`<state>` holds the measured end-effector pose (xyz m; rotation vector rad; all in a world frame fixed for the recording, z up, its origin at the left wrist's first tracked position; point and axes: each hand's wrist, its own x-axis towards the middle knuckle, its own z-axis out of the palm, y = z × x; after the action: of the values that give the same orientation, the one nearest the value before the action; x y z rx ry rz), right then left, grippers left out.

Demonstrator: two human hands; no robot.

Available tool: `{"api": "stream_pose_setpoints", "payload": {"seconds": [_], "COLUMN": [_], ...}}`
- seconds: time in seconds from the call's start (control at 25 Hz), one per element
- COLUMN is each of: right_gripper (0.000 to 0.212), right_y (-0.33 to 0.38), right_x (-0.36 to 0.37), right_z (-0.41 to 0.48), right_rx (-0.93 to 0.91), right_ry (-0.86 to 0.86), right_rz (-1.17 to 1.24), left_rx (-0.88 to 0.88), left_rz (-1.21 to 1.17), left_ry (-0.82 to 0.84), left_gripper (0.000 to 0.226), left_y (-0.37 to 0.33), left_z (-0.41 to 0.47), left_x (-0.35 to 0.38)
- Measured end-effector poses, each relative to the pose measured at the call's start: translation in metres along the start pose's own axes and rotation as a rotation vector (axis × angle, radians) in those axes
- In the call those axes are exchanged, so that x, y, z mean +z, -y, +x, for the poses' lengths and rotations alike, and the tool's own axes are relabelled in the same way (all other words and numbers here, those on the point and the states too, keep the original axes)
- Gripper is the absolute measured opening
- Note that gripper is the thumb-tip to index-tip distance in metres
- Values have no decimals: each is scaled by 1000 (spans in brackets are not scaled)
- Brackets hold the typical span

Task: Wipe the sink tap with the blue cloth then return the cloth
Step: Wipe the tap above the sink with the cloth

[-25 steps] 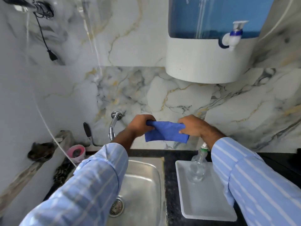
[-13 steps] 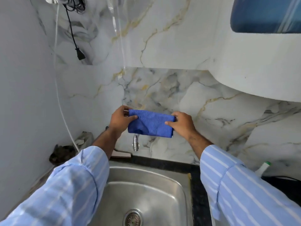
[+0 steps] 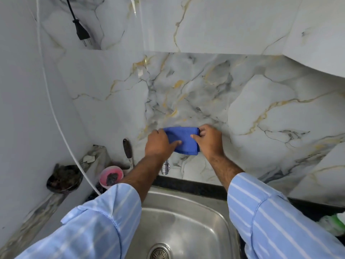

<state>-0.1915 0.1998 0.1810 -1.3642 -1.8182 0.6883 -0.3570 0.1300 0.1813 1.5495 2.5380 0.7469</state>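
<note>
Both hands are pinching the folded blue cloth (image 3: 183, 140) between them, the left hand (image 3: 160, 144) closing on its left end with the thumb lying across the front, the right hand (image 3: 208, 140) closing on its right end with the thumb pressed onto the fabric. They are holding the cloth in front of the marble wall (image 3: 224, 86), draped over the top of the sink tap (image 3: 165, 166), so only the tap's shiny spout tip is showing, just below the left wrist.

Filling most of the view, the veined marble wall is running behind everything. Below it, the steel sink (image 3: 186, 227) is sitting under the forearms, its drain (image 3: 159, 252) showing at the bottom edge. Striped light-blue sleeves (image 3: 276, 225) are covering both arms up to the forearms. A dark counter edge (image 3: 194, 186) is running between the wall and the sink.

On the left ledge, a dark round dish (image 3: 64, 179) is resting near a pink cup (image 3: 111, 177) with something dark inside. A dark-handled utensil (image 3: 127, 150) is leaning against the wall just behind the cup. A white cord (image 3: 56, 116) is hanging down across the left wall, and a black plug (image 3: 82, 33) is dangling above.
</note>
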Motion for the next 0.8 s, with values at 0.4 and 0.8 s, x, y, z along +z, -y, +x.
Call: {"api": "stream_pose_setpoints", "payload": {"seconds": [0.4,0.8], "right_gripper": [61,66], "right_y": [68,48], "right_x": [-75,-68], "right_z": [85,127], "right_rx": [-1016,-1119], "right_ry": [-559,-666], "right_rz": [-953,-980], "left_rx": [-318,-564], "left_rz": [-16,-964], "left_ry": [525,839], "left_gripper": [26,48], "left_y": [-43,6], "left_z": [43,61], "left_x": [24,5]}}
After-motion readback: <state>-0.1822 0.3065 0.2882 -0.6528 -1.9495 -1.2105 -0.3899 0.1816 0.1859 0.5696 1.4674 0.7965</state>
